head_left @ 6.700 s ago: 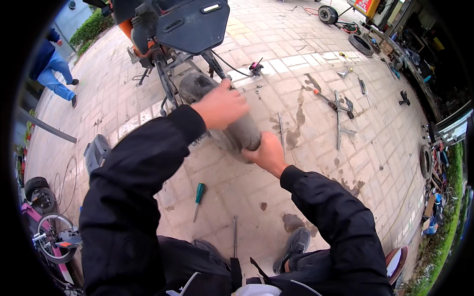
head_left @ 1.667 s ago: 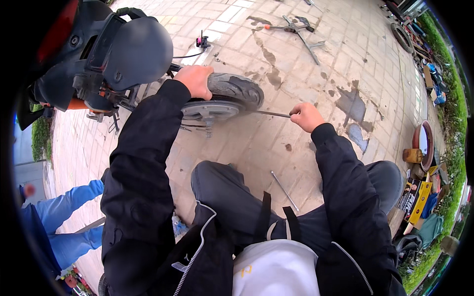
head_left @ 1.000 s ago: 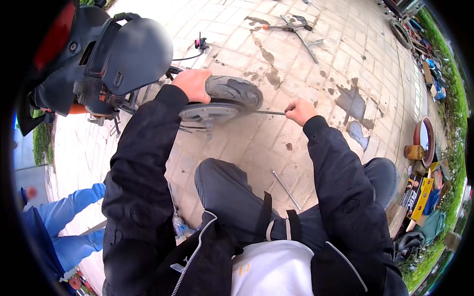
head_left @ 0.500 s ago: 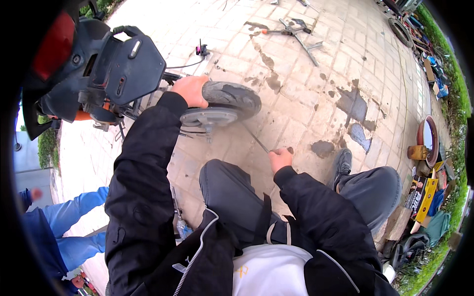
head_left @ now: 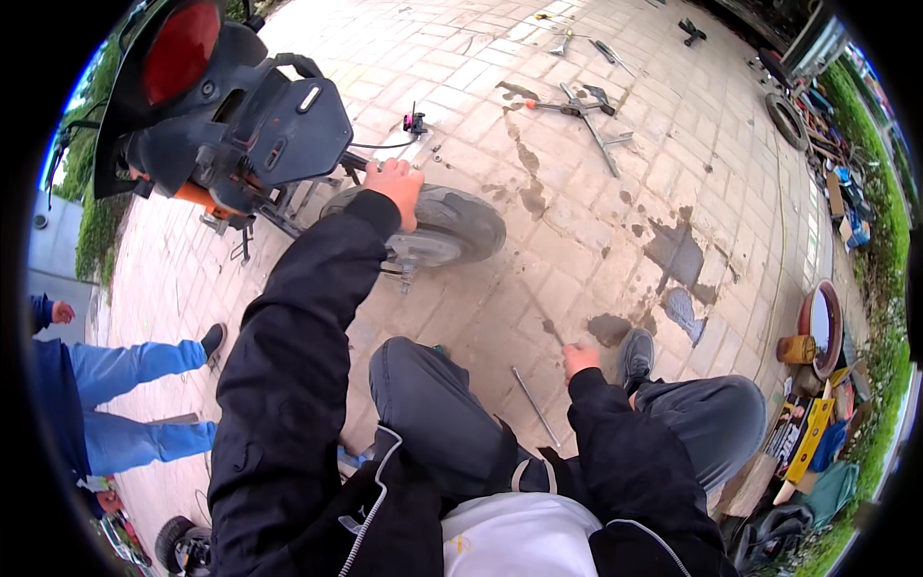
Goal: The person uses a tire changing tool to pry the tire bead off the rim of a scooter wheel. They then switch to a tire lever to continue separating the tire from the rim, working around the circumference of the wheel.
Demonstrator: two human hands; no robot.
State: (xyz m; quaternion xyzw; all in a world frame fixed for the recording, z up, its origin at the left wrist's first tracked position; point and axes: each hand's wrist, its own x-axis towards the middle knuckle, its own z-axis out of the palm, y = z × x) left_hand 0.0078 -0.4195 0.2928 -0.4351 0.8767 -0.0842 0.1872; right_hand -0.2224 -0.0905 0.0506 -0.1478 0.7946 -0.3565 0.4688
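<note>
At 11 o'clock from the view's centre, a dark, dusty tyre (head_left: 469,223) surrounds a grey wheel (head_left: 429,248), the left hand (head_left: 394,192) clasped over it. At 4 o'clock, the right hand (head_left: 581,361) holds a thin, blurred rod (head_left: 554,333), pointing between 10 and 11 o'clock.

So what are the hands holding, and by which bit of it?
A thin rod, blurred, held by its end nearest the person in the right grip. The left grip lies across the tyre.
</note>
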